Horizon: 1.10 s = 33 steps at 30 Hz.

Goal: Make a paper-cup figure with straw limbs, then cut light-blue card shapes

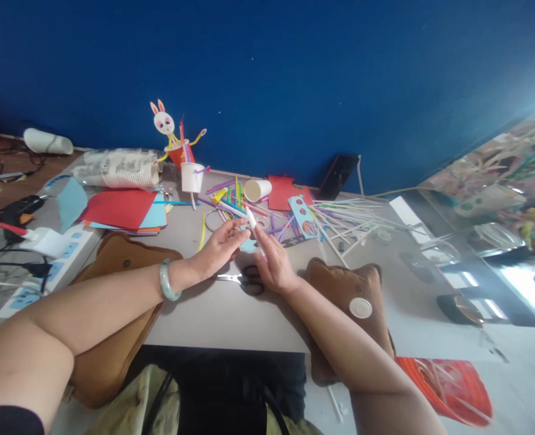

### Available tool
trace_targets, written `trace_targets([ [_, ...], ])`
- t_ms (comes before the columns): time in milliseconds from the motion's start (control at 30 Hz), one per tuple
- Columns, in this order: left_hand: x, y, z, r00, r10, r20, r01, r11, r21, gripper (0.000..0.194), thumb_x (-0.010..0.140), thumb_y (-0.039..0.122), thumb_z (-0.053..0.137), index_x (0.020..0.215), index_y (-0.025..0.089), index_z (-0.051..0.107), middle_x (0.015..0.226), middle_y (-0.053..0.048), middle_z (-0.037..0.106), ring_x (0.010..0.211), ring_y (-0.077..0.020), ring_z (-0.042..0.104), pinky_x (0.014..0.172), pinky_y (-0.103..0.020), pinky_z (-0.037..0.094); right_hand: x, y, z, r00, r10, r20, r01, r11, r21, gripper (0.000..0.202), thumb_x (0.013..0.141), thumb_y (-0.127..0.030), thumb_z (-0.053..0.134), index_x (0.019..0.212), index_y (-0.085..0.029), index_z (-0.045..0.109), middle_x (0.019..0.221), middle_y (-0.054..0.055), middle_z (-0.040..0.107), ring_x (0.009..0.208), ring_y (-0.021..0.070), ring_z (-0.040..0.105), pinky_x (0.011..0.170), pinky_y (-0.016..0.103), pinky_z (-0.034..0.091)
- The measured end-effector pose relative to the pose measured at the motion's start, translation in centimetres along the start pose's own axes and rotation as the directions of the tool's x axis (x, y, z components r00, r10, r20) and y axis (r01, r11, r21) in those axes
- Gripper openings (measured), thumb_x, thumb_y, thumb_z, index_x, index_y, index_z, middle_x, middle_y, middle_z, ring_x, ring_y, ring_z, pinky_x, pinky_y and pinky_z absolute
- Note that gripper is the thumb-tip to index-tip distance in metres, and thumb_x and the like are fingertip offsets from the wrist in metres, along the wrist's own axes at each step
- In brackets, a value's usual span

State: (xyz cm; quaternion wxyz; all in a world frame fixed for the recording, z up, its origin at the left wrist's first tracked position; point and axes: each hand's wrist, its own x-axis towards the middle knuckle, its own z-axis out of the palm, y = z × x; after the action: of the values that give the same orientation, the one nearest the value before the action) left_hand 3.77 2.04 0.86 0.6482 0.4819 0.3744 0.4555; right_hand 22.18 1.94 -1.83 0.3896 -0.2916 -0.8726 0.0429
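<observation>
In my right hand (276, 266) is a slim white pen-like tube (251, 219), pointing up and away from me, with the fingers wrapped round its lower part. My left hand (217, 248), a pale bangle on its wrist, is close beside the tube. Its thumb and fingertips come together in a pinch, and what lies between them is too small to make out. Below the hands lies a pair of scissors (249, 280) with black handles. Just beyond the fingers is light-blue paper (248, 244), partly covered by them. A white paper cup (257, 190) lies on its side farther back.
A rabbit figure (164, 122) stands behind an upright paper cup (191, 177). Loose sticks (344, 217) spread to the right. Red paper (117, 208) and a power strip (63, 260) are on the left. Brown cushions (346, 290) flank my arms; a red container (453, 386) is lower right.
</observation>
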Motion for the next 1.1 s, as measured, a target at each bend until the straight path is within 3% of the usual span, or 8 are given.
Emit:
trace_targets([
  [133,0.4,0.5,-0.3,0.998,-0.005,0.055,0.009,0.996,-0.086,0.043,0.080,0.055,0.069,0.086,0.013,0.062,0.059,0.007,0.037,0.046,-0.0030,0.029,0.043,-0.019,0.021,0.1,-0.2,0.3,0.995,-0.093,0.048,0.095,0.994,-0.045,0.067,0.098,-0.020,0.043,0.157,-0.016,0.014,0.130,0.020,0.061,0.117,0.0305,0.059,0.092,0.048,0.055],
  [233,0.9,0.5,-0.7,1.000,-0.009,0.026,0.012,0.993,-0.115,0.038,0.079,0.050,0.072,0.080,0.013,0.061,0.056,0.008,0.038,0.044,-0.0025,0.029,0.042,-0.019,0.020,0.0,-0.3,0.5,0.999,-0.054,0.001,0.054,0.997,-0.050,0.067,0.097,-0.019,0.047,0.156,-0.018,0.017,0.120,0.017,0.066,0.104,0.0268,0.065,0.083,0.041,0.057],
  [333,1.1,0.4,-0.9,1.000,0.026,0.008,-0.025,0.993,-0.119,0.033,0.082,0.045,0.071,0.079,0.015,0.059,0.057,0.008,0.040,0.046,-0.0029,0.035,0.043,-0.017,0.025,-0.1,-0.3,0.5,0.993,0.065,-0.102,-0.072,0.995,-0.065,0.050,0.095,-0.024,0.055,0.143,-0.018,0.042,0.105,0.013,0.071,0.087,0.0230,0.067,0.075,0.036,0.055],
  [433,1.1,0.4,-1.0,0.999,0.050,-0.004,-0.050,0.995,-0.092,0.031,0.085,0.045,0.068,0.082,0.015,0.057,0.062,0.006,0.046,0.046,-0.0025,0.038,0.041,-0.016,0.027,-0.1,-0.4,0.3,0.984,0.147,-0.098,-0.156,0.984,-0.085,0.017,0.094,-0.030,0.058,0.106,-0.018,0.063,0.076,0.005,0.068,0.068,0.0182,0.062,0.066,0.031,0.050],
  [567,1.0,0.4,-1.1,0.998,0.057,0.005,-0.056,0.997,-0.044,0.031,0.087,0.046,0.065,0.086,0.016,0.057,0.068,0.005,0.049,0.046,-0.0021,0.040,0.039,-0.015,0.027,0.1,-0.5,0.1,0.986,0.161,-0.051,-0.165,0.983,-0.076,0.017,0.094,-0.029,0.056,0.081,-0.018,0.061,0.062,0.001,0.060,0.058,0.0149,0.053,0.061,0.028,0.043],
  [933,0.9,1.3,-1.2,0.994,0.103,-0.026,-0.103,0.995,0.006,0.029,0.090,0.044,0.060,0.086,0.016,0.056,0.052,0.006,0.048,0.043,-0.0056,0.046,0.038,-0.015,0.032,0.4,-0.7,-0.1,0.985,0.172,0.010,-0.171,0.984,-0.045,0.025,0.096,-0.026,0.052,0.073,-0.020,0.056,0.058,0.000,0.054,0.058,0.0143,0.048,0.061,0.028,0.038],
  [1100,1.0,1.4,-1.2,0.996,0.086,-0.023,-0.087,0.996,-0.028,0.029,0.088,0.044,0.063,0.086,0.015,0.057,0.061,0.003,0.056,0.050,-0.0072,0.056,0.041,-0.016,0.040,0.1,-0.7,0.1,0.986,0.167,-0.029,-0.168,0.984,-0.057,0.029,0.095,-0.027,0.056,0.067,-0.020,0.054,0.055,-0.001,0.050,0.055,0.0132,0.044,0.058,0.027,0.036],
])
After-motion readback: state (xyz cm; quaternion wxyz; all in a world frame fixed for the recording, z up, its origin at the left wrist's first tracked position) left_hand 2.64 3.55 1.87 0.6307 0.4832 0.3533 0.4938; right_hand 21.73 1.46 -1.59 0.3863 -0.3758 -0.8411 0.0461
